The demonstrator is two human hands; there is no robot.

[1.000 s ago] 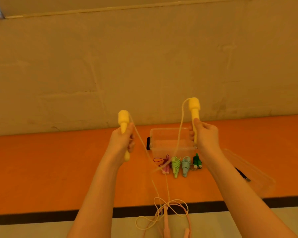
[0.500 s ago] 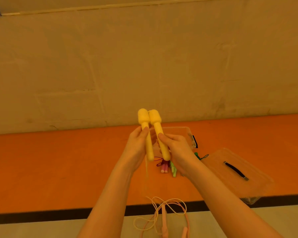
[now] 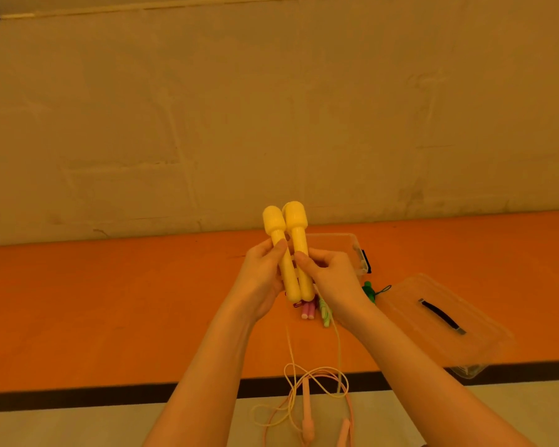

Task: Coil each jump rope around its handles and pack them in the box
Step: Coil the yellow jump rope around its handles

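**Between your hands: two yellow handles paired, cord loose below**

Between your hands the two yellow handles (image 3: 289, 253) stand upright and side by side, touching along their length. Your left hand (image 3: 261, 279) curls around the left one and your right hand (image 3: 331, 279) pinches the right one, thumb on its shaft. From them the yellow cord (image 3: 338, 346) hangs down to the floor, where it lies looped over a pink jump rope (image 3: 307, 414).

That overlap is the risk: if you start winding now, the yellow cord may snag the pink one and drag it up. The handles could also slip apart if you free one hand before the other holds both.

Further right, the clear box (image 3: 352, 250) sits on the orange table (image 3: 110, 301), with coiled ropes (image 3: 317, 312) just in front of it and the lid (image 3: 442, 321) lying apart.

A second ago you held the handles wide apart; half a second ago they had met, tilted, and now they sit straighter and closer.
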